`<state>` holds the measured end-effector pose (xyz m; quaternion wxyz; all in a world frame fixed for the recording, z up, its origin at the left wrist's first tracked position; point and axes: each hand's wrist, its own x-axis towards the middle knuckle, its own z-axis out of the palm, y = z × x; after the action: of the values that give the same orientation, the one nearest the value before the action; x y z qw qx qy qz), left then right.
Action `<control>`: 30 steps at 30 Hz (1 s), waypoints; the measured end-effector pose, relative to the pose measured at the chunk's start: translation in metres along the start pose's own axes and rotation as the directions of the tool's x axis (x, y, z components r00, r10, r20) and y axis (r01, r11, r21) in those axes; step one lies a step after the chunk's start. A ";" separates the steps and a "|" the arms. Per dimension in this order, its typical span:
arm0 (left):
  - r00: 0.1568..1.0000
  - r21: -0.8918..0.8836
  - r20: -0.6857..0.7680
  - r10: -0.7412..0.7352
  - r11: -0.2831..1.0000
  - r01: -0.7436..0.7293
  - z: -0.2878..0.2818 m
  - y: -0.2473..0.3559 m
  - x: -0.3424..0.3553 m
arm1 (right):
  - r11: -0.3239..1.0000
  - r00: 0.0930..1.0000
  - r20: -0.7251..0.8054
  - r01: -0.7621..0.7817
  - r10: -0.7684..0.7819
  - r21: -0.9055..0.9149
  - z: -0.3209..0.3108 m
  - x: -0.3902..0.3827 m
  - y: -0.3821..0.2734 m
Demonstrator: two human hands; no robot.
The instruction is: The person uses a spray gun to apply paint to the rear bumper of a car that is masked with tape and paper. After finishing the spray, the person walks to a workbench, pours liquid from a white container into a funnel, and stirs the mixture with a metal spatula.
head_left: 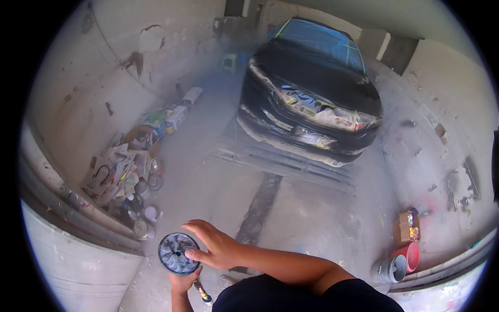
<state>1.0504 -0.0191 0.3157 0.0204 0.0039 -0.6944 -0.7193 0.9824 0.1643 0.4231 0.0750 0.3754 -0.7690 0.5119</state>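
Note:
My left hand point(183, 282) comes up from the lower edge and grips a spray gun point(201, 292) by its handle, low in the view. A round paint cup point(175, 253) sits on top of the gun, its open top showing crumpled blue-grey lining. My right hand point(214, 245) reaches across from the right and holds the cup's rim, thumb on the edge and fingers spread over its side. Ahead stands a black car point(317, 83), its front lights and bumper masked with paper and its windscreen covered in blue film.
A heap of paper scraps, tins and jars point(130, 171) lies along the left wall. At the right stand a red bucket point(410, 256), a grey tin point(391, 269) and a small cardboard box point(406, 225). A dark floor channel point(260, 208) runs toward the car.

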 end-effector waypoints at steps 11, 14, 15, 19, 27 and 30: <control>0.856 0.593 -0.240 0.458 0.767 -0.244 -0.004 -0.033 -0.020 | 0.810 0.906 0.280 -0.105 0.317 -0.577 0.060 0.016 -0.049; 0.880 0.555 -0.240 0.410 0.801 -0.222 -0.014 -0.025 -0.025 | 0.841 0.948 0.259 -0.016 0.184 -0.540 0.071 0.018 -0.051; 0.893 0.538 -0.228 0.387 0.815 -0.215 -0.019 -0.022 -0.026 | 0.848 0.950 0.278 0.027 0.143 -0.529 0.073 0.018 -0.052; 0.912 0.549 -0.205 0.356 0.813 -0.194 -0.031 -0.015 -0.031 | 0.838 0.943 0.329 0.136 0.054 -0.529 0.079 0.019 -0.054; 0.912 0.502 -0.217 0.347 0.841 -0.201 -0.044 -0.024 -0.027 | 0.852 0.925 0.377 0.239 -0.053 -0.467 0.088 0.030 -0.044; 0.917 0.507 -0.229 0.325 0.844 -0.172 -0.048 -0.023 -0.025 | 0.859 0.920 0.388 0.245 -0.059 -0.450 0.093 0.036 -0.043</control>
<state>1.0763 -0.0658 0.2903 0.2205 0.0292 -0.8325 -0.5074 1.0100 0.0590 0.4290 0.0661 0.4919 -0.8411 0.2151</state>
